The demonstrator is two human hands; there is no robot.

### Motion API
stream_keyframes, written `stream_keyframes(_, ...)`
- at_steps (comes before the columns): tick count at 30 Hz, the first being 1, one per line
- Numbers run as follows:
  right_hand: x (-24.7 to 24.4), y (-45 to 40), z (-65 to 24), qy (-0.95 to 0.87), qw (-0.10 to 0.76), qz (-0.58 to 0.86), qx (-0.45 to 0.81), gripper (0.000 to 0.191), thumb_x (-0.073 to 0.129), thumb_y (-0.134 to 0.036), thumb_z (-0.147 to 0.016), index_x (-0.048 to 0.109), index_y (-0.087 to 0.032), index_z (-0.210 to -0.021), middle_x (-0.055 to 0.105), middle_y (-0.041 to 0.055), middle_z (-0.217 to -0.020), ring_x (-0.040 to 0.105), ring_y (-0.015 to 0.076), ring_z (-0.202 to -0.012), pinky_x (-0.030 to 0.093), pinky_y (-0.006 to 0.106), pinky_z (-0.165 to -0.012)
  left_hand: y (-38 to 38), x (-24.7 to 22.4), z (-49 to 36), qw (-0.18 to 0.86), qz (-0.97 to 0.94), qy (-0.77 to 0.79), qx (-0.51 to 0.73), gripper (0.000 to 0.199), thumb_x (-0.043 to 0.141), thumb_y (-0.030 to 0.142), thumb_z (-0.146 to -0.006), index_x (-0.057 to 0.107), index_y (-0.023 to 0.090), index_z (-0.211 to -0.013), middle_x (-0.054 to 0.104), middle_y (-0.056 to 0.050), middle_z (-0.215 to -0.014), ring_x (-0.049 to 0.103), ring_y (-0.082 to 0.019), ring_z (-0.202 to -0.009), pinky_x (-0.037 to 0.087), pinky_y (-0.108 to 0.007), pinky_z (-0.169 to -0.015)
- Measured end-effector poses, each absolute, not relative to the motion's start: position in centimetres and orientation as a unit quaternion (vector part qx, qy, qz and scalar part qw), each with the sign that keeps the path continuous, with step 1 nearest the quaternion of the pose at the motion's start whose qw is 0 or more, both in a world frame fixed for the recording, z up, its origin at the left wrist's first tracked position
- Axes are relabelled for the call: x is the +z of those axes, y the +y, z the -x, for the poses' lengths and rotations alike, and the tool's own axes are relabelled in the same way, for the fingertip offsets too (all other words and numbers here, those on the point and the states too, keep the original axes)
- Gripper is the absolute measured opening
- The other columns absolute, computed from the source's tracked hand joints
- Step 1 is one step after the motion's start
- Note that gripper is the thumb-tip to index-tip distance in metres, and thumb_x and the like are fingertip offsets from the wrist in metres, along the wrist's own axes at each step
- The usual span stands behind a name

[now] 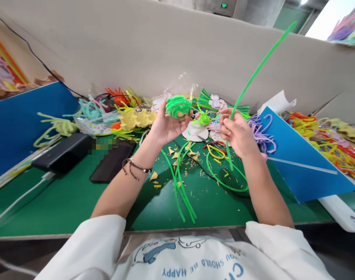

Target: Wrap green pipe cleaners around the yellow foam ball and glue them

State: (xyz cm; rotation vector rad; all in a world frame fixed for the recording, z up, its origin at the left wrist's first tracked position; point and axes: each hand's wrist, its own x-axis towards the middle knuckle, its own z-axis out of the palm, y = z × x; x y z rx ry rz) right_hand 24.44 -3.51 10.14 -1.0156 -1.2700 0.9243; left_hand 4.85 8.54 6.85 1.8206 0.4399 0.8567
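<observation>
My left hand (168, 128) is raised over the table, its fingers wrapped round a ball of coiled green pipe cleaner (179, 105). A small yellowish patch shows on the ball's lower side. In my right hand (235, 130) a long green pipe cleaner (261, 64) is pinched between thumb and fingers. One end points up and to the right, and a short piece hangs below the hand. Several loose green pipe cleaners (181, 190) lie on the green table (215, 212) below and between my hands. Scissors (205, 140), partly hidden, lie near a white round piece (195, 131).
Yellow scraps (175, 155) litter the middle of the table. At left are a black phone (113, 161), a dark box-like device (62, 153) with a white cable and a yellow egg carton (138, 118). Blue panels stand left and right (305, 159). Purple pipe cleaners (260, 134) lie beside my right hand.
</observation>
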Motion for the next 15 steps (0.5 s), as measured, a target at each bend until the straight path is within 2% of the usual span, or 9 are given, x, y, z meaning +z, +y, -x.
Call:
stream_keyframes(3, 9.8, -3.5, -24.6, -0.554, 0.583, 0.449, 0.390, 0.034, 0.067, -0.038, -0.071, 0.049, -0.026, -0.098, 0.041, -0.0046, -0.086, 0.024, 0.0034, -0.053, 0.019, 0.021, -0.043, 8.2, 6.8, -5.3, 0.506, -0.746, 0.190, 0.388, 0.094, -0.012, 0.064, -0.092, 0.034, 0.002, -0.146, 0.054, -0.024, -0.142, 0.052, -0.028, -0.135, 0.048, -0.043, -0.111)
stream_keyframes(5, 9.5, -3.3, -24.4, -0.559, 0.575, 0.447, 0.397, 0.034, 0.069, -0.041, -0.073, 0.051, -0.025, -0.098, 0.041, -0.0050, -0.084, 0.025, 0.0029, -0.052, 0.020, 0.021, -0.043, 7.5, 6.8, -5.6, 0.512, -0.736, 0.191, 0.399, 0.094, -0.012, 0.064, -0.091, 0.033, 0.003, -0.146, 0.052, -0.023, -0.144, 0.046, -0.029, -0.140, 0.047, -0.042, -0.114)
stream_keyframes(8, 9.1, -3.0, -24.3, -0.567, 0.576, 0.434, 0.398, 0.037, 0.067, -0.054, -0.078, 0.055, -0.025, -0.097, 0.043, -0.0056, -0.079, 0.025, 0.0025, -0.049, 0.019, 0.021, -0.043, 6.4, 7.0, -6.0, 0.541, -0.719, 0.191, 0.394, 0.093, -0.011, 0.065, -0.091, 0.032, 0.005, -0.147, 0.048, -0.020, -0.149, 0.040, -0.028, -0.145, 0.046, -0.040, -0.116)
stream_keyframes(11, 9.0, -2.9, -24.4, -0.576, 0.600, 0.409, 0.374, 0.043, 0.060, -0.066, -0.082, 0.059, -0.023, -0.089, 0.042, -0.0060, -0.068, 0.023, 0.0032, -0.046, 0.016, 0.022, -0.043, 6.1, 7.2, -6.1, 0.528, -0.729, 0.200, 0.387, 0.096, -0.009, 0.073, -0.088, 0.035, 0.010, -0.146, 0.049, -0.018, -0.148, 0.045, -0.028, -0.142, 0.052, -0.038, -0.110)
stream_keyframes(15, 9.0, -3.0, -24.5, -0.594, 0.615, 0.396, 0.335, 0.039, 0.065, -0.060, -0.083, 0.059, -0.022, -0.076, 0.036, -0.0072, -0.054, 0.025, 0.0045, -0.045, 0.017, 0.022, -0.044, 6.4, 7.1, -6.1, 0.465, -0.767, 0.215, 0.387, 0.099, -0.014, 0.074, -0.086, 0.035, 0.012, -0.146, 0.051, -0.018, -0.147, 0.056, -0.026, -0.131, 0.057, -0.036, -0.100)
